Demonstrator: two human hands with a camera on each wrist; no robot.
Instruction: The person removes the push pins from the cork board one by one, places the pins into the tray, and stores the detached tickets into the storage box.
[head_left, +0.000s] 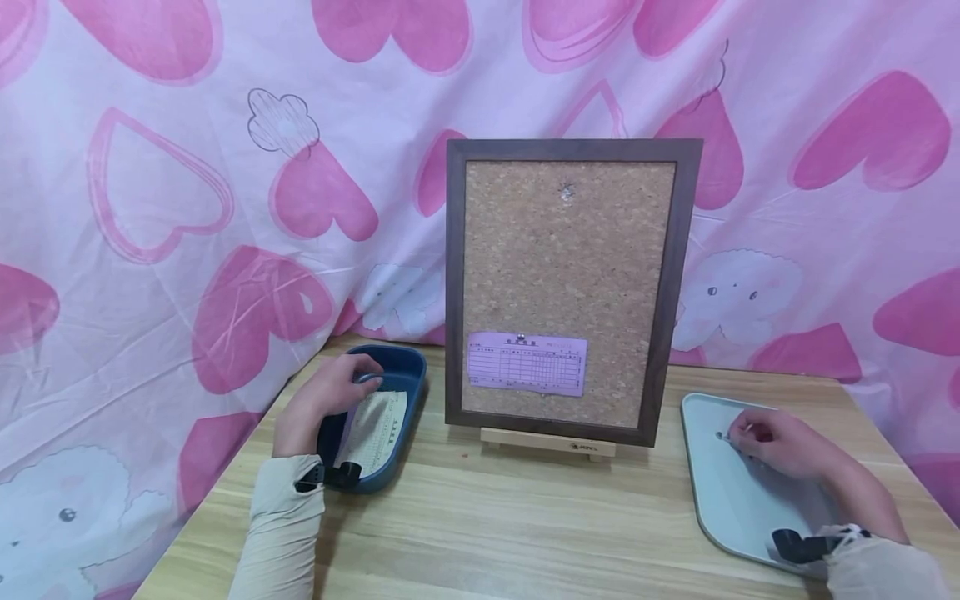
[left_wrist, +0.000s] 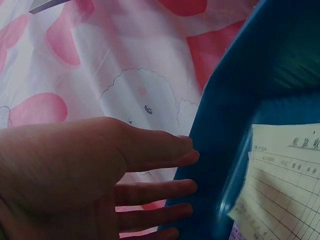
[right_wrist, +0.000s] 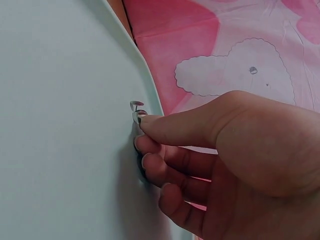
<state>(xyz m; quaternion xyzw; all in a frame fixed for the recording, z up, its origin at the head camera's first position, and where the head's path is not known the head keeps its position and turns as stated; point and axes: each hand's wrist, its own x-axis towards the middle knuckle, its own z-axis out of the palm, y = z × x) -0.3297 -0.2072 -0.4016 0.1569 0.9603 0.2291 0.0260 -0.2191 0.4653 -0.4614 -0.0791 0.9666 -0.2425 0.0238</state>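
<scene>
My left hand [head_left: 341,387] hovers over the dark blue tray [head_left: 417,367], its fingers loosely extended and holding nothing. In the left wrist view those fingers [left_wrist: 155,192] lie against or just above the tray's wall; contact cannot be told. Inside the tray lie printed paper slips [head_left: 382,425], a cream one on top and a purple edge below. My right hand [head_left: 783,442] is low over the pale green tray [head_left: 697,492]. Its thumb and index finger pinch a small clear or silvery push pin [right_wrist: 136,106], partly hidden by the fingertips.
Between the trays a framed cork board [head_left: 570,258] leans on a small wooden stand [head_left: 547,442]. A purple form [head_left: 528,367] is pinned low on the cork; another pin [head_left: 567,192] sits near the top. A heart-patterned curtain [head_left: 285,208] hangs behind the wooden table [head_left: 525,525].
</scene>
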